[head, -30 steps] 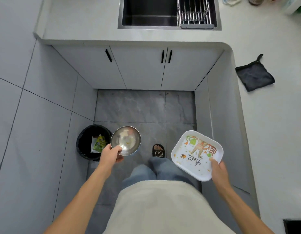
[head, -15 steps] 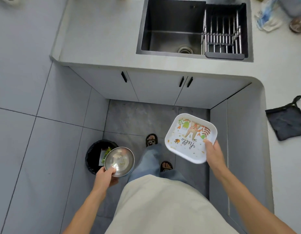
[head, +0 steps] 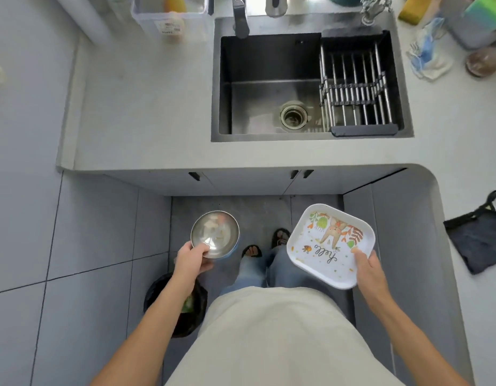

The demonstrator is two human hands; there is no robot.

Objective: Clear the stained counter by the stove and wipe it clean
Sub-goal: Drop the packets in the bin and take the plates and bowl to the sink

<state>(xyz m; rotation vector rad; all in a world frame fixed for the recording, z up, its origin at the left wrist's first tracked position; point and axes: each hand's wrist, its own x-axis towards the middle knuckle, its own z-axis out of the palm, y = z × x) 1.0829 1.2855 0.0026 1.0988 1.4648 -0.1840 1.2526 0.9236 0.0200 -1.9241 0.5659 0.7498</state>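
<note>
My left hand (head: 191, 259) grips the near rim of a small steel bowl (head: 215, 234) that holds some food scraps, over the floor in front of the sink cabinet. My right hand (head: 367, 270) holds a white square plate (head: 330, 245) printed with a rabbit and the word "hello" by its near right corner, tilted a little. A dark grey cloth (head: 476, 236) lies flat on the white counter (head: 464, 168) at the right. The dark sink (head: 269, 87) lies ahead, with a metal drying rack (head: 355, 87) across its right part.
A black bin (head: 163, 291) with rubbish stands on the floor under my left forearm. Behind the sink are a tap (head: 240, 16), a clear box (head: 169, 12), sponges (head: 483, 9) and a rag (head: 429, 55). My sandalled feet (head: 252, 250) stand near the cabinet doors.
I have stepped toward the sink and the view has tilted up over it. The bowl has moved away from the bin and forward; the plate has come along in my right hand.
</note>
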